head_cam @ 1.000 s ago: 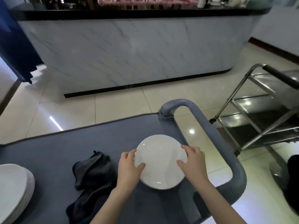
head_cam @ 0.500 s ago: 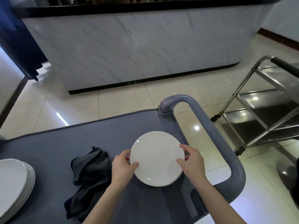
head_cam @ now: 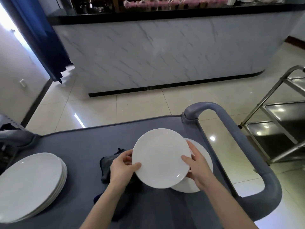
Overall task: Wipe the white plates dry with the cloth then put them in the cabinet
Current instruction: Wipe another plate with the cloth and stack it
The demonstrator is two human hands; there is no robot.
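Observation:
A white plate (head_cam: 160, 157) is held up off the grey cart top (head_cam: 92, 139). My left hand (head_cam: 123, 167) grips its left rim, thumb on top. My right hand (head_cam: 197, 164) grips its right rim. Below it, further right, lies another white plate (head_cam: 203, 156), mostly covered by the lifted one and my right hand. A dark grey cloth (head_cam: 105, 164) lies crumpled on the cart, partly hidden under my left hand and arm. A stack of larger white plates (head_cam: 29, 184) sits at the cart's left end.
The cart's grey handle loop (head_cam: 244, 146) curves round on the right. A steel trolley (head_cam: 283, 123) stands further right on the tiled floor. A marble-fronted counter (head_cam: 165, 52) stands ahead, and a blue curtain (head_cam: 41, 35) hangs at the left.
Both hands have lifted the top plate off the one below and shifted it left, uncovering the lower plate. The view has tilted up and turned left.

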